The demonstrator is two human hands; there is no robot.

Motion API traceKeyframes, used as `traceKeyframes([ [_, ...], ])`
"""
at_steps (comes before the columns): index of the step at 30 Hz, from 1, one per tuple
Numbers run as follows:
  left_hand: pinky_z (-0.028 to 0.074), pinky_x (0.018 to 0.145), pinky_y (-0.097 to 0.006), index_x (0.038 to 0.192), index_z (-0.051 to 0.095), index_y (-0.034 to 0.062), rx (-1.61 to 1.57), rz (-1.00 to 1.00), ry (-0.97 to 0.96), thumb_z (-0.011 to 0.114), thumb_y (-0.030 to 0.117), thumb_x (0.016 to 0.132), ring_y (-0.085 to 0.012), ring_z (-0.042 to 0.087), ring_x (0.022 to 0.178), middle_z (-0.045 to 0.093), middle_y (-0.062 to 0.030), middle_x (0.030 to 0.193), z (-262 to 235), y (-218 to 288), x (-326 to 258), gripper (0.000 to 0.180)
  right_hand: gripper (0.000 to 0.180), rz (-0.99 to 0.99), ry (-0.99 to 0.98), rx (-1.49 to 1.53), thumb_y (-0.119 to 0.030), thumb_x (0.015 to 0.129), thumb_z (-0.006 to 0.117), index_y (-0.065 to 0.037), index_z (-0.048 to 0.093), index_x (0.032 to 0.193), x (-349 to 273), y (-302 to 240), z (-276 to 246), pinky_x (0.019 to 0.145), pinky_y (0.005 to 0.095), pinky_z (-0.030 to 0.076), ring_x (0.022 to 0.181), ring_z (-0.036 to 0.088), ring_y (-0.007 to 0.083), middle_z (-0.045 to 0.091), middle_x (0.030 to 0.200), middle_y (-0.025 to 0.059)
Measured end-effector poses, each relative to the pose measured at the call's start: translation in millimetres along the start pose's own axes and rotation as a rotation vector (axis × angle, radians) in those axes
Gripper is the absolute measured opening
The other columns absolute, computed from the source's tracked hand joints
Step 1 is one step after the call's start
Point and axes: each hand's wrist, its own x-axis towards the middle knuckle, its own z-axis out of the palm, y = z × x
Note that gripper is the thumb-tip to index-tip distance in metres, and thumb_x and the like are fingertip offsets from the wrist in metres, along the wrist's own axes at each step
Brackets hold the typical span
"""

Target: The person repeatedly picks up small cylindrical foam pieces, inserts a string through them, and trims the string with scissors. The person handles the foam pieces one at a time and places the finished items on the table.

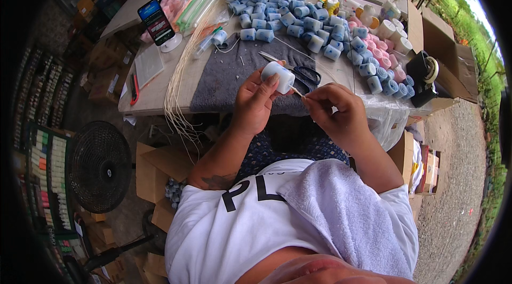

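Note:
My left hand [254,105] is wrapped round a white and blue cylindrical candle [278,77], tilted above the table's near edge. From its right-hand end comes a short pale wick [297,92]. The fingertips of my right hand [338,112] are pinched together on that wick. Just behind the candle, a pair of scissors [306,77] with dark handles lies on a grey towel [224,84]; the candle and my left hand cover part of it. Left of the towel, a bundle of long pale wick strings [178,89] hangs over the table's front edge.
Many blue and white candles [314,25] crowd the table's back and right, with pink ones [380,52] among them. A phone [156,22] stands at the left near a red cutter [134,89]. A tape dispenser [424,73] is far right; a black fan [100,166] is lower left.

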Motion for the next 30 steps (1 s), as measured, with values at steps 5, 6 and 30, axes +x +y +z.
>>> traceKeyframes([
  [5,0.054,0.086,-0.037,0.125,0.051,-0.0027,0.016,-0.058,-0.038,0.057,0.015,0.094,-0.0158,0.06,0.101,0.06,-0.0097,0.112,-0.4,-7.2,-1.1,0.036,0.011,-0.02,0.009,0.009,-0.004,0.079,0.071,-0.002,0.065,0.088,4.1,3.3,3.2,0.059,0.0289,0.048,0.067,0.061,0.02,0.061,0.076,0.0084],
  [6,0.054,0.087,-0.037,0.125,0.05,-0.0027,0.019,-0.038,-0.029,0.058,0.015,0.094,-0.0159,0.06,0.101,0.06,-0.0097,0.113,0.4,-8.8,-1.1,0.037,0.012,-0.027,0.006,0.019,-0.004,0.08,0.071,-0.002,0.065,0.089,4.5,5.2,4.6,0.06,0.0282,0.048,0.068,0.061,0.0189,0.061,0.076,0.0079],
  [30,0.048,0.091,-0.027,0.132,0.046,0.0008,0.267,0.09,-0.042,0.067,0.006,0.087,-0.0136,0.057,0.104,0.057,-0.0074,0.115,20.6,-6.4,-0.6,0.05,0.018,0.021,-0.026,0.009,-0.002,0.08,0.069,-0.005,0.065,0.098,-0.6,21.6,-1.5,0.069,0.031,0.05,0.082,0.064,0.0264,0.064,0.093,0.0118],
])
